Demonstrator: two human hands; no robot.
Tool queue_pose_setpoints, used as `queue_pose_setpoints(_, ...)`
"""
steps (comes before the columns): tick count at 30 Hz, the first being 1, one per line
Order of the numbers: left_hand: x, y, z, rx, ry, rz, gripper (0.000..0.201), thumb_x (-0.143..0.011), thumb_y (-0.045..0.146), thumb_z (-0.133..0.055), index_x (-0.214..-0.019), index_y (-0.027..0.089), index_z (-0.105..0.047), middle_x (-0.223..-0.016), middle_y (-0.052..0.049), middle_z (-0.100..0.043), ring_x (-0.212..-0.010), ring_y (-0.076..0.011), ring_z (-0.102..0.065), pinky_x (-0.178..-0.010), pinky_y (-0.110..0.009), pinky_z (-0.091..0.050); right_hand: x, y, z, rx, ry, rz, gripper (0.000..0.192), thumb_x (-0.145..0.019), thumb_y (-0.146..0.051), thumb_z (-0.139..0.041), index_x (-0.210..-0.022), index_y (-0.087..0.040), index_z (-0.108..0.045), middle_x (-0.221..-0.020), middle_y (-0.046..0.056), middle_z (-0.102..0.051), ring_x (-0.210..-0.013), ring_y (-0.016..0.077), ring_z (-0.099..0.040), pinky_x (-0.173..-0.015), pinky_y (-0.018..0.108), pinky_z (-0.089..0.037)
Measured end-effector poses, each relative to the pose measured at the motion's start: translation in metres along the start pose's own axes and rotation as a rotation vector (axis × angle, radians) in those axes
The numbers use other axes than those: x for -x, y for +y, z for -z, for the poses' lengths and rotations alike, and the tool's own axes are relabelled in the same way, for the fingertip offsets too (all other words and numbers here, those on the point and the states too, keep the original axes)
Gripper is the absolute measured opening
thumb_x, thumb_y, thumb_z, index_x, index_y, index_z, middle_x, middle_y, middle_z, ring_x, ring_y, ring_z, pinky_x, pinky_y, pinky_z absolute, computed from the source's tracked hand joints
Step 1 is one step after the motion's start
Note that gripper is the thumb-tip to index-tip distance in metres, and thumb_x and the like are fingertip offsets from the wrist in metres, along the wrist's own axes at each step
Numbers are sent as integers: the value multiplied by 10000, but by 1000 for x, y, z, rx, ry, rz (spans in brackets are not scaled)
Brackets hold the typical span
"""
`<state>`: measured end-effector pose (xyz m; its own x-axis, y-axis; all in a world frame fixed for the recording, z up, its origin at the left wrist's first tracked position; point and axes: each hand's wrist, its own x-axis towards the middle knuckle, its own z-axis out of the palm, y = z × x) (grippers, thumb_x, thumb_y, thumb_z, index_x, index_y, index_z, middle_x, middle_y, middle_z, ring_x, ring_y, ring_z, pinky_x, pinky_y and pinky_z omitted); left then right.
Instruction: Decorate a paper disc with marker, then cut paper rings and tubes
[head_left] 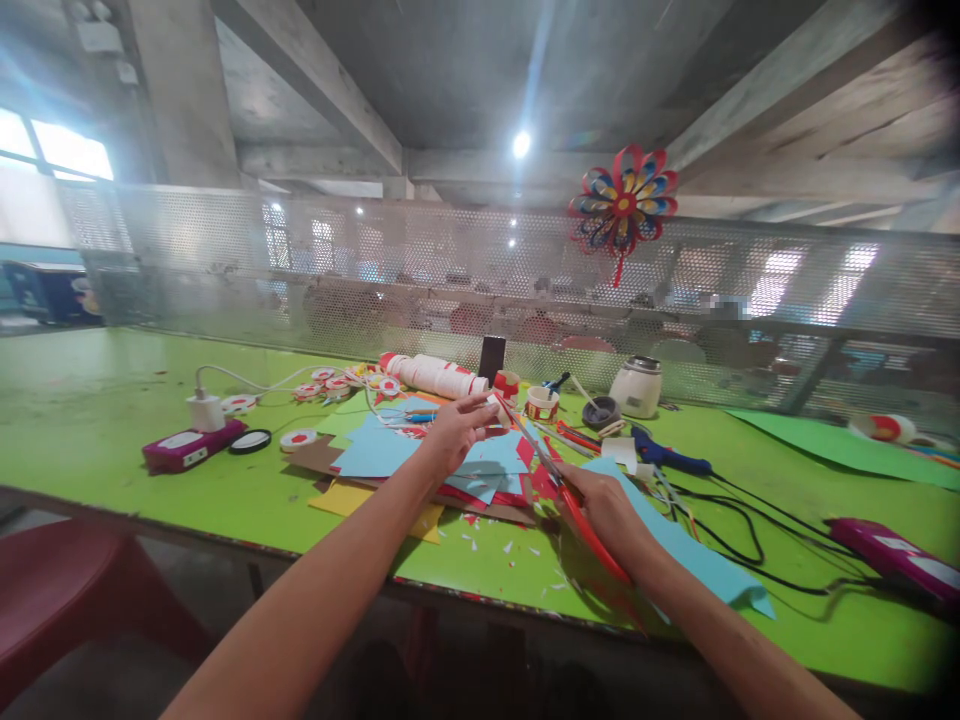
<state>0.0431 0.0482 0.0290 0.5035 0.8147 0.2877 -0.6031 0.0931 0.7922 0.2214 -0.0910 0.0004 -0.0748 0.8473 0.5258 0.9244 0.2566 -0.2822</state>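
Observation:
My right hand [611, 520] is wrapped round the orange handles of a pair of scissors [589, 535], with the blades pointing up and left. The fingers of my left hand [457, 435] pinch a small white piece of paper [493, 399] close to the scissor tips. Whether the blades touch it I cannot tell. Beneath my hands lies a pile of light blue paper [382, 450], with red sheets, brown cardboard [315, 456] and yellow paper [345, 502] under it. Small white and red scraps [508, 547] are scattered on the green table [480, 580].
Behind the pile lie white paper rolls [435, 374] beside an upright dark phone [492, 360]. To the right are a blue glue gun [670, 452] with black cables and a cream jar [636, 388]. Purple power strips [191, 446] sit at both sides. A perforated screen [420, 290] bounds the back.

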Motion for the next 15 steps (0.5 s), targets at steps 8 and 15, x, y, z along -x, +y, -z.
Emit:
queue_pose_setpoints(8, 0, -1, 0, -2, -2, -19, 296, -633, 135, -792, -889, 82, -653, -832, -96, -708, -767, -206, -670, -804, -446, -511, -2, 6, -2, 20, -13, 12, 378, -819, -230, -486, -1149, -146, -651, -1099, 123, -710, -971, 275, -662, -850, 366, -486)
queue_pose_setpoints(15, 0, -1, 2, -15, 4, -30, 345, -612, 128, -804, -918, 85, -650, -832, -88, -699, -751, -201, -668, -790, -450, -518, -3, 8, -3, 23, -20, 29, 362, -808, -213, -489, -1123, -166, -661, -1077, 110, -720, -959, 270, -664, -852, 374, -488)
